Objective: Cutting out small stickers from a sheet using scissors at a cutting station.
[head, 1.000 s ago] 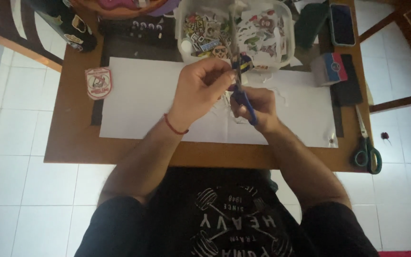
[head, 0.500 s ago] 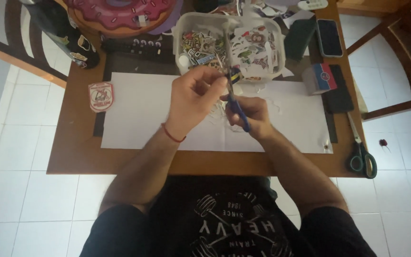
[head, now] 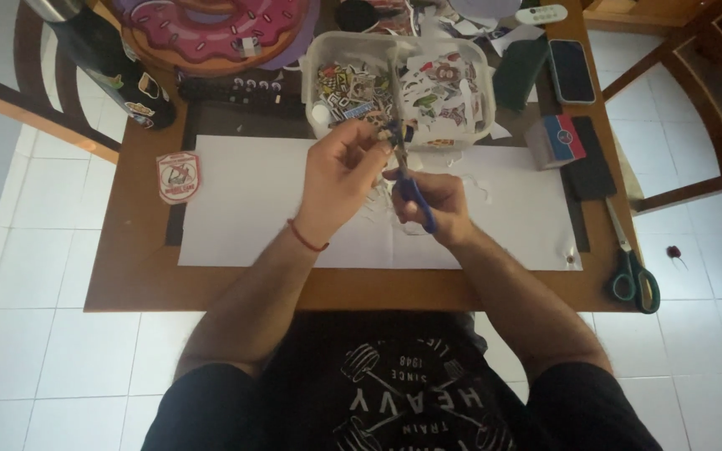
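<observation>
Blue-handled scissors [head: 411,188] clamped in right hand [head: 432,205] fingers; left hand [head: 336,179] fingers pinch small cutout, mostly hidden.

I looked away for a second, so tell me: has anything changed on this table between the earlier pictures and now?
Hardly anything. The left hand pinches a small piece at the blade tips, and the right hand works the blue-handled scissors, as before. Both hands stay over the white paper, in front of the clear tub of cutouts. The green-handled scissors lie untouched at the table's right edge. Only the camera's view has shifted slightly.
</observation>
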